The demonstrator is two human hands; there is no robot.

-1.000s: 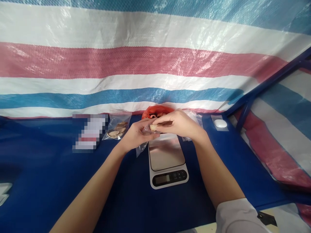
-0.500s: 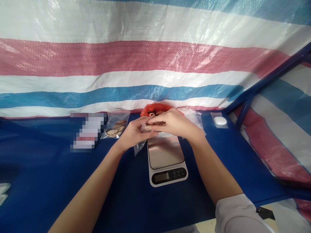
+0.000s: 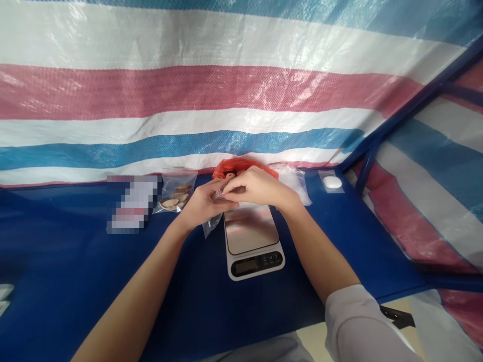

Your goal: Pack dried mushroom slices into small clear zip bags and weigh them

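Observation:
My left hand (image 3: 202, 205) is closed round the top of a clear plastic bag (image 3: 212, 226), whose lower part hangs down by the left edge of a kitchen scale (image 3: 252, 232). At the bag's mouth, the fingertips of my right hand (image 3: 258, 188) are pinched together on the plastic. Whether a small piece is also between them is hidden. Both hands are above the far end of the scale's metal plate. Just behind them lies an open red plastic bag (image 3: 241, 165) with brownish and dark pieces in it, partly covered by my right hand.
On the blue table (image 3: 188, 311), a clear bag of dried slices (image 3: 175, 198) lies left of my hands, beside a blurred-out item (image 3: 134, 203). To the right are clear empty bags (image 3: 298, 183) and a white oval object (image 3: 332, 182). A striped tarp (image 3: 211, 88) hangs behind.
The view has shifted slightly, so the table things appear a little further left and higher. My right fingertips have drawn into a tighter pinch at the bag's mouth; my left hand keeps its hold.

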